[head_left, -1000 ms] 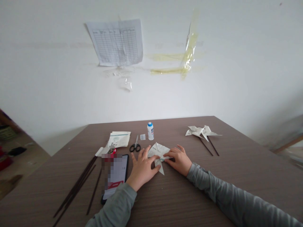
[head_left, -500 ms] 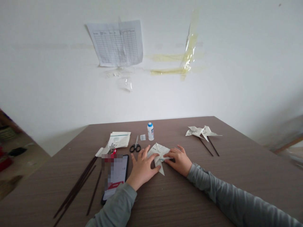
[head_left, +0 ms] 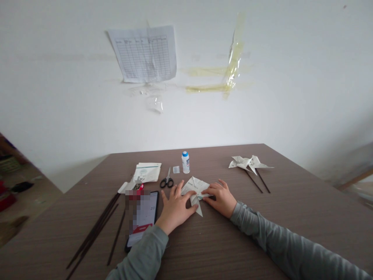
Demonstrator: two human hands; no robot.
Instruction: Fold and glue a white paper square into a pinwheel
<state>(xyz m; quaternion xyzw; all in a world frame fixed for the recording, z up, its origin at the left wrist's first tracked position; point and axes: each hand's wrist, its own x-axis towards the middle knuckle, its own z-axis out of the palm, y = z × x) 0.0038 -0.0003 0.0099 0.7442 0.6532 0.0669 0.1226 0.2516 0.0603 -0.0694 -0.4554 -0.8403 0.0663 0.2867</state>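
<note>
The folded paper (head_left: 194,186) is thin and matt, with crisp creases and print across it; the pinwheels (head_left: 241,161) look like the same dull paper. The table (head_left: 204,249) has a smooth, low-sheen, wood-grain finish. The bottle (head_left: 185,163) looks like smooth plastic, the scissors (head_left: 167,179) pair bare metal blades with dark plastic handles, and the phone (head_left: 148,212) has a smooth screen. The sticks (head_left: 94,231) are dark and dull. The sleeves (head_left: 271,237) are soft, wrinkled cloth. On the matt wall (head_left: 291,77), glossy plastic tape (head_left: 206,89) catches light beside a rumpled paper sheet (head_left: 145,58).
</note>
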